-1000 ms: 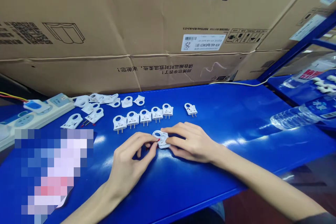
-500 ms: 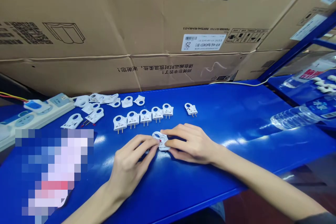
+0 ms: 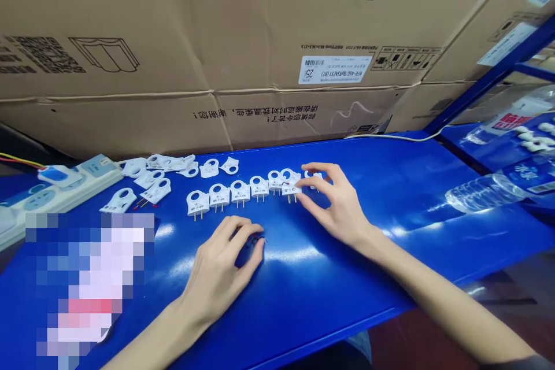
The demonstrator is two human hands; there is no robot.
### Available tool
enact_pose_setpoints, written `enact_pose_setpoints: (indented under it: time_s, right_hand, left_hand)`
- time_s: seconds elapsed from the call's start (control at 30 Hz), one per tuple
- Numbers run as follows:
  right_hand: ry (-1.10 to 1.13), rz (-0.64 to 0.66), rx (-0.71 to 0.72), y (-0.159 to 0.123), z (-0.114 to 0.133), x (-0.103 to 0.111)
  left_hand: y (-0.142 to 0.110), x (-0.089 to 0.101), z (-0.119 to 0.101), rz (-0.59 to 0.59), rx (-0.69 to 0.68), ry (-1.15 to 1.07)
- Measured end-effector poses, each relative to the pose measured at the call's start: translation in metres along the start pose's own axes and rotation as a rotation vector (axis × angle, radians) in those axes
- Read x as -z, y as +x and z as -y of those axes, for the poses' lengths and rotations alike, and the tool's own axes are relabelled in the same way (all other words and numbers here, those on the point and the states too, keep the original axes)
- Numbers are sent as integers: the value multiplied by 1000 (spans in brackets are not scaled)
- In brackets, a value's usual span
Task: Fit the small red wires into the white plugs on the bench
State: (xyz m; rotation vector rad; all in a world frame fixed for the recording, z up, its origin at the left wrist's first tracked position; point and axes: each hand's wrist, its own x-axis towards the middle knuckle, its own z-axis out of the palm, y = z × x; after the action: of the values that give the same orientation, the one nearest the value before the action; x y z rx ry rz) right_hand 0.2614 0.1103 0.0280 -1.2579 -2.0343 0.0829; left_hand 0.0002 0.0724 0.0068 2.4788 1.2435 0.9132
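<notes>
My right hand (image 3: 336, 202) pinches a white plug half with a round hole (image 3: 291, 189) at its right side, its two metal pins pointing toward me. That piece is at the right end of a row of similar white plug halves (image 3: 240, 192), overlapping the last one from this view. Behind the right fingers another plug half (image 3: 318, 178) is partly hidden. Over the blue table, my left hand (image 3: 228, 263) is curled, with several tiny dark bits (image 3: 255, 239) between thumb and fingers; their kind is too small to make out.
Loose white plug pieces (image 3: 160, 165) lie in a heap at the back left, beside a power strip (image 3: 56, 191). A blurred-out flat object (image 3: 99, 283) lies at the left. A large cardboard box (image 3: 260, 69) walls off the back. Plastic bottles (image 3: 485, 193) lie at the right.
My right hand has carried the plug half from in front of my left hand up and right to the row's end. My left hand stays low, its fingers now away from the piece.
</notes>
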Motion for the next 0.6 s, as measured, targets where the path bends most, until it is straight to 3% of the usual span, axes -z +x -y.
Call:
enact_pose_setpoints:
  time_s: [0.13, 0.27, 0.6]
  right_hand:
    - [-94, 19, -149, 2, -16, -1]
    - [-141, 87, -231, 0, -26, -9]
    - [-233, 108, -215, -3, -26, -16]
  left_hand:
    - [0, -2, -1, 97, -58, 40]
    - [0, -2, -2, 109, -68, 59]
    - [1, -2, 0, 63, -59, 85]
